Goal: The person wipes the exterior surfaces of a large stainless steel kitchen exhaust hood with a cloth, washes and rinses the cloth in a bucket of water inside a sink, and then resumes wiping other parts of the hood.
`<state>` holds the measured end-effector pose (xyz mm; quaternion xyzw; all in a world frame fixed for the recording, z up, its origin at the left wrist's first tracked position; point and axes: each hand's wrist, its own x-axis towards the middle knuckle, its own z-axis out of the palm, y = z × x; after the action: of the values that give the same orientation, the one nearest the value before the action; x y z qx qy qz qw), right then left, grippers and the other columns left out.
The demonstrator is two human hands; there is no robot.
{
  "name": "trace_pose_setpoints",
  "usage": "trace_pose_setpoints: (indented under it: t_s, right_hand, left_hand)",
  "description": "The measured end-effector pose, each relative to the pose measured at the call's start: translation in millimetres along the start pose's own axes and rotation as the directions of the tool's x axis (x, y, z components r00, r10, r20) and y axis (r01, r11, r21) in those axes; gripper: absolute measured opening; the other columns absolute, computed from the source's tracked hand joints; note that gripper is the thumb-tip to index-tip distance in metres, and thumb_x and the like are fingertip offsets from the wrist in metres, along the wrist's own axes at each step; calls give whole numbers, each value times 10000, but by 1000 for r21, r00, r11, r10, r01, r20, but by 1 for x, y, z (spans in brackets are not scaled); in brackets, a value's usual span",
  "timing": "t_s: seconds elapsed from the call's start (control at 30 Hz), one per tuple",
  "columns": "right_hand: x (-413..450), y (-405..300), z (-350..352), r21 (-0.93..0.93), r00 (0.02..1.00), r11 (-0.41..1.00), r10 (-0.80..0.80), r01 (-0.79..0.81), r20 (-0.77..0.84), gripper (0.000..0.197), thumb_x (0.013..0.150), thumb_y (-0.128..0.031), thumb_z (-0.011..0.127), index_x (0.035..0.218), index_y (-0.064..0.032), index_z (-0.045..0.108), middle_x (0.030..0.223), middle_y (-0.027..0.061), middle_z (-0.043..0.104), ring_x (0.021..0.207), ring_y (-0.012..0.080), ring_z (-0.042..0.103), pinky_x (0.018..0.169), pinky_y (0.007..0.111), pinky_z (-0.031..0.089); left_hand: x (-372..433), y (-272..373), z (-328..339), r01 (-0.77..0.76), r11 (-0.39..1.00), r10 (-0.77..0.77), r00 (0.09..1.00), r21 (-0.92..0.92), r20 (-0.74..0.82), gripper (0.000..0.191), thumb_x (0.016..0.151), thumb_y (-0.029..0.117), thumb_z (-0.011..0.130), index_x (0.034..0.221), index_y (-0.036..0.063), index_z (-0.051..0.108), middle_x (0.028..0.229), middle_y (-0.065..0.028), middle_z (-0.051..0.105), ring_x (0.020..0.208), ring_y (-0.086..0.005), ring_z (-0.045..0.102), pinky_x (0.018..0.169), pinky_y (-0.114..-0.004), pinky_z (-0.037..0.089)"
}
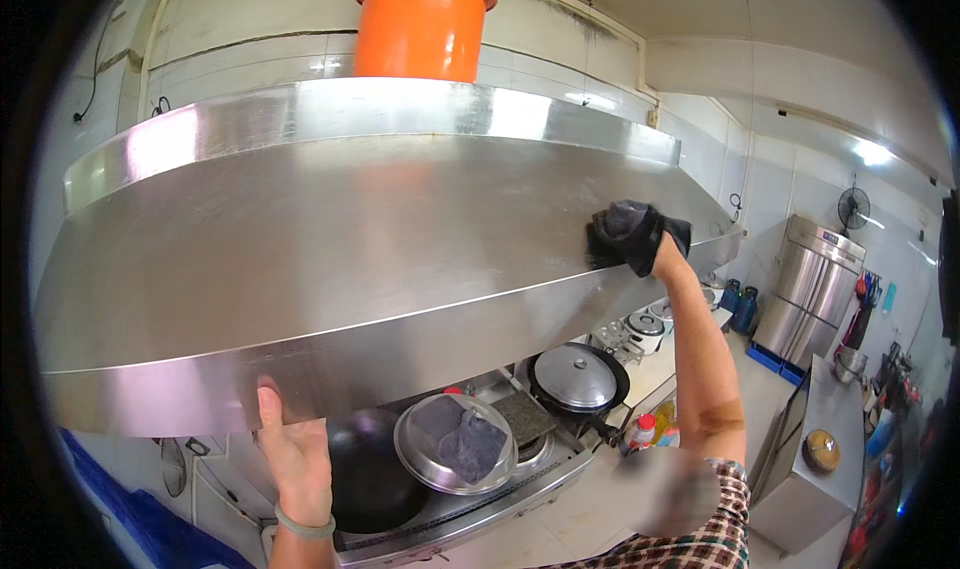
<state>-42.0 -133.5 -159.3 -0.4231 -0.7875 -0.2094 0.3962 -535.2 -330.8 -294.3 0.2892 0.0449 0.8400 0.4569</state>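
Note:
A wide stainless steel range hood (360,239) fills the middle of the view, its sloped face towards me. My right hand (666,257) presses a bunched dark cloth (630,235) against the slope near its right end; the cloth hides most of the fingers. At the lower left, my left hand (292,441) grips the hood's bottom rim, thumb on the front strip and the fingers partly hidden beneath it. Below lies a metal basin (420,468) holding dark wet-looking cloths (471,445), beside a large black wok (371,486) on the stove (555,468).
An orange duct-like cylinder (420,28) rises behind the hood. A lidded pan (576,377) sits at the stove's right, near bottles (643,430) and a rice cooker (645,329). Further right stand a steel counter (806,449), a steel refrigerator (806,291) and blue gas cylinders (742,310).

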Motion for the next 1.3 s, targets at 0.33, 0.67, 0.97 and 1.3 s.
trace_pose_setpoints:
  t_s: [0.33,0.67,0.97,1.3]
  right_hand:
    - [15,-306,18,166,826,826,-556,539,87,608,810,-209,593,1359,-11,420,1425,246,374,1324,385,364,1114,458,273]
    - [-24,-39,-36,-190,939,924,344,-332,32,416,837,-104,486,1245,-49,543,1104,256,611,1027,399,594,896,434,456]
    - [75,-182,35,224,922,948,-284,228,262,502,849,-109,417,1339,-3,440,1430,250,369,1340,373,346,1116,440,280]
    - [97,32,15,-366,918,870,387,-331,89,395,891,-236,402,1020,67,620,1044,289,619,994,435,588,895,483,451]
  left_hand:
    - [-3,10,16,137,980,-141,990,-143,-22,457,974,388,467,1337,111,442,1334,-47,485,1267,-221,413,1073,-432,320]
    - [7,-9,-18,-129,992,130,990,-9,49,548,978,436,435,1368,52,411,1391,-88,457,1268,-245,412,1087,-411,265]
    - [15,-7,-20,-191,977,165,961,-99,-224,606,964,482,427,1384,50,370,1403,-80,415,1297,-232,358,1090,-407,249]
    - [16,-16,-28,-262,959,224,934,-106,-279,638,934,453,518,1387,29,369,1412,-111,406,1291,-263,362,1101,-426,249]
